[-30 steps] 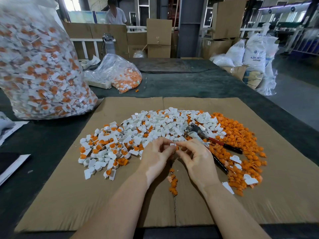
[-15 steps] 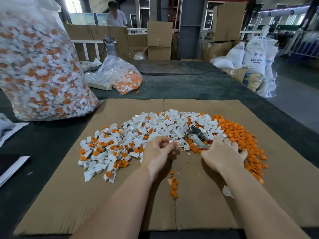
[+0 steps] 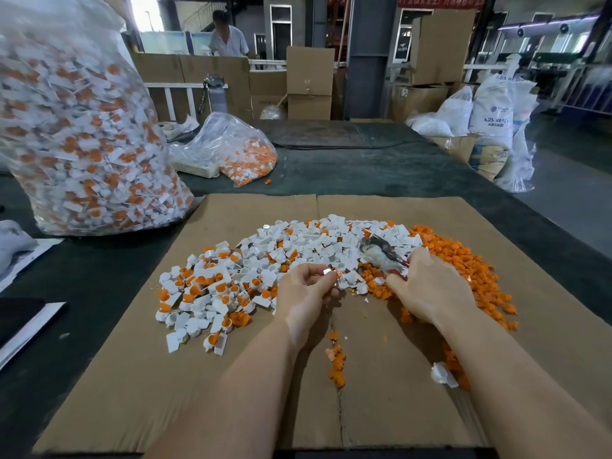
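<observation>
A spread of white plastic caps (image 3: 298,250), some with orange inserts, lies on a cardboard sheet (image 3: 231,392). To the right is a heap of loose orange inserts (image 3: 463,260). My left hand (image 3: 304,293) pinches one small white and orange cap (image 3: 332,273) between thumb and fingers at the pile's near edge. My right hand (image 3: 430,289) is curled around the red handles of pliers (image 3: 381,251), whose metal jaws point up and left over the white caps.
A big clear bag of caps (image 3: 82,144) stands at the left, a smaller bag (image 3: 238,150) behind. A few orange bits (image 3: 336,362) lie near the cardboard's seam. Papers sit at the left edge. Boxes, sacks and a person stand beyond the table.
My right hand left the cap, reached right to the pliers and closed on their handles, lifting them slightly. My left hand kept the cap and stayed in place.
</observation>
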{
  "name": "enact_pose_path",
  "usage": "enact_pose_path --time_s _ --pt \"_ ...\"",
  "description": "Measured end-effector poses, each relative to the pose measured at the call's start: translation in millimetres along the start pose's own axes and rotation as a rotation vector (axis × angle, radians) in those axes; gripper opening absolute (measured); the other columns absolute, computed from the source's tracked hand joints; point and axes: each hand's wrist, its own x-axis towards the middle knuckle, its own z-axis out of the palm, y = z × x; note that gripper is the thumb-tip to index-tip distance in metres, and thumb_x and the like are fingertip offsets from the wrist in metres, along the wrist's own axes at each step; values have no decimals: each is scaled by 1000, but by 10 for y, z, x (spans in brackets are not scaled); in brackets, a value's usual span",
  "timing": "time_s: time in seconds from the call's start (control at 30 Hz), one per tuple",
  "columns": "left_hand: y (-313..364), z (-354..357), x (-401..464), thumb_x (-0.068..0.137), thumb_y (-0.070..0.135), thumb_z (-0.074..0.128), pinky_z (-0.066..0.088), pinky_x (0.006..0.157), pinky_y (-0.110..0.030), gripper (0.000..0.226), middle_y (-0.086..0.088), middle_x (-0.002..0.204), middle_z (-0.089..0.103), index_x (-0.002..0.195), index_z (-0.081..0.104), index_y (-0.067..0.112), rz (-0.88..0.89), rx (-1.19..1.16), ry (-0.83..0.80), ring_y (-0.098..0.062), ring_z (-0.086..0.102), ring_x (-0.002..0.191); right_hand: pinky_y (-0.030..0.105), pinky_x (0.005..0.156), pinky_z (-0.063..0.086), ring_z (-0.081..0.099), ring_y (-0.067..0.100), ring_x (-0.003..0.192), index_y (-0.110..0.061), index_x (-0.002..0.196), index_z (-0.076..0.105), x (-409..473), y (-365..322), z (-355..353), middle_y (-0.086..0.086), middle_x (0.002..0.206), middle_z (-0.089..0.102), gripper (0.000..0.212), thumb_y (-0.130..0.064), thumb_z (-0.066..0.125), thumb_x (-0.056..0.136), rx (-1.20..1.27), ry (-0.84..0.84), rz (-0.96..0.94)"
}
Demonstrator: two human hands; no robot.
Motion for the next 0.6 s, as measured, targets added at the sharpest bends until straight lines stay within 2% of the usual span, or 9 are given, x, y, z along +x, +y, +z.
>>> enact_pose_path --time_s 0.1,0.27,0.43,0.6 --pt "20 -2 19 90 10 62 48 50 -14 16 -5 69 64 104 61 1 -35 -57 20 -3 60 54 31 61 36 55 24 79 -13 93 48 -106 -101 -59 5 86 56 29 -41 39 94 132 -76 -104" --pt "45 -7 10 90 7 60 49 53 -14 17 -6 72 64 105 60 -1 -56 -111 23 -2 61 54 31 59 32 45 21 60 -10 72 49 -272 -213 -117 10 68 51 30 -30 42 94 495 -450 -99" --pt "41 -23 23 91 7 59 51 55 -15 15 -8 76 65 104 60 0 -68 -104 46 -8 60 62 26 56 39 55 18 57 -13 73 53 -347 -230 -145 7 64 60 28 -27 41 94 568 -560 -65" --pt "29 -28 45 90 7 59 52 53 -15 7 -6 70 65 96 61 3 -100 -122 77 -8 60 57 28 60 42 55 18 60 -13 75 54 -354 -227 -158 3 62 61 27 -28 40 92 546 -636 -89"
